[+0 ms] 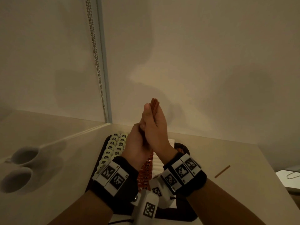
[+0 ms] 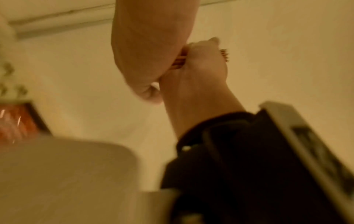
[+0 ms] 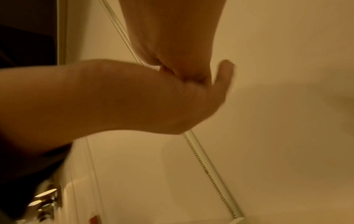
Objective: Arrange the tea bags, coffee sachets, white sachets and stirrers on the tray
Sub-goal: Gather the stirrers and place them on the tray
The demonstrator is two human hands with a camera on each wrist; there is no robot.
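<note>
A bundle of brown stirrers (image 1: 155, 102) stands upright above the tray, with both hands round it. My right hand (image 1: 153, 116) grips the upper part, and the stirrers' tops poke out above its thumb. Just below, my left hand (image 1: 138, 140) holds the lower part. In the left wrist view the stirrer ends (image 2: 224, 54) stick out past the right hand (image 2: 201, 68). The black tray (image 1: 184, 147) lies under the hands. It carries pale green tea bags (image 1: 116, 148) in two columns, orange coffee sachets (image 1: 146, 173) and white sachets (image 1: 158, 163).
One loose stirrer (image 1: 222, 171) lies on the table right of the tray. Two white cups (image 1: 24, 155) stand at the left. A bead chain (image 1: 97, 62) hangs at the wall corner behind. A pale object with a wire loop (image 1: 290, 175) sits at the far right edge.
</note>
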